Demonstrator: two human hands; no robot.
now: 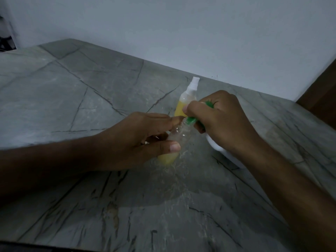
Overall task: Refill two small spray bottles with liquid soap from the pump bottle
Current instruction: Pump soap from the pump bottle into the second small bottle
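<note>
My left hand (pixel 145 139) grips a small clear spray bottle (pixel 177 135) that is tilted, with yellow soap in its bottom part. At that bottle's neck, my right hand (pixel 220 120) holds the green pump head (pixel 192 120) of the pump bottle. Most of the white pump bottle (pixel 218 148) is hidden under my right hand and wrist. Behind my hands stands a second small spray bottle (pixel 187 99), upright, with a white spray cap on and yellow soap filling its lower half.
Everything rests on a grey marble-patterned counter (pixel 91 99) that meets a pale wall (pixel 181 33) at the back. A brown wooden panel (pixel 321 99) stands at the far right. A dark object (pixel 6 39) sits at the far left edge.
</note>
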